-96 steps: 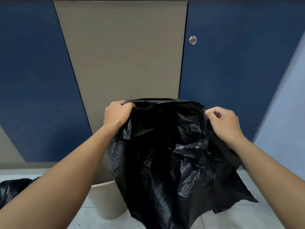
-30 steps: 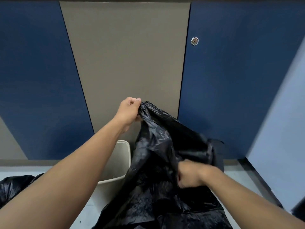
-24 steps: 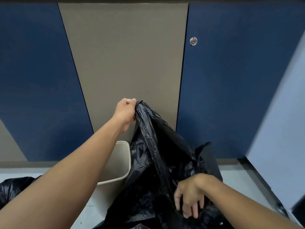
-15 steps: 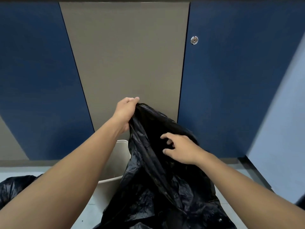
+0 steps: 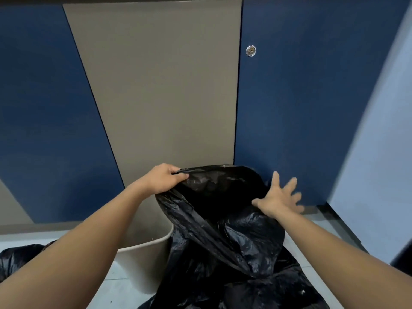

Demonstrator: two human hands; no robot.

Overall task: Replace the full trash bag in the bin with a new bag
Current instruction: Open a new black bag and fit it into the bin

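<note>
left hand (image 5: 163,178) grips the rim of a black bag (image 5: 225,221) held open right of the bin (image 5: 145,259); right hand (image 5: 278,197), fingers spread, presses the bag's right rim.

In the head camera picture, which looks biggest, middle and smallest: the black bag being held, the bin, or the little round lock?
1. Black bag, held by the left hand: biggest.
2. Bin: middle, though partly hidden.
3. Lock: smallest, and farthest from the camera.

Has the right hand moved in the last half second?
Yes. The right hand went rightward, off the bag, toward the blue door, fingers spread.
</note>
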